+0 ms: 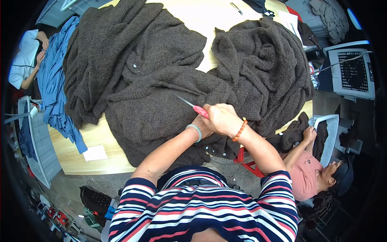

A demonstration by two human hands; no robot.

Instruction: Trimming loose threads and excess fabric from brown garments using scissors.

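Gripping red-handled snips [193, 107] in closed fingers, the right hand [221, 119] works mid-frame over a brown knit sweater [153, 80]; the left hand [200, 123], mostly hidden, rests on it; white paper label [95, 153] lower left.

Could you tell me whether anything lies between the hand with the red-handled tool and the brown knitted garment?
Nothing visible does. The right hand holds the red-handled tool with its metal tip already on the brown knitted garment, and the left hand, partly hidden behind the right, rests on the same knit.

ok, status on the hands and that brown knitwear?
Right hand gripping red-handled snips, blade over the brown knit garment. Left hand mostly hidden behind it, on the knit. Second knit pile to the right, blue cloth at left.
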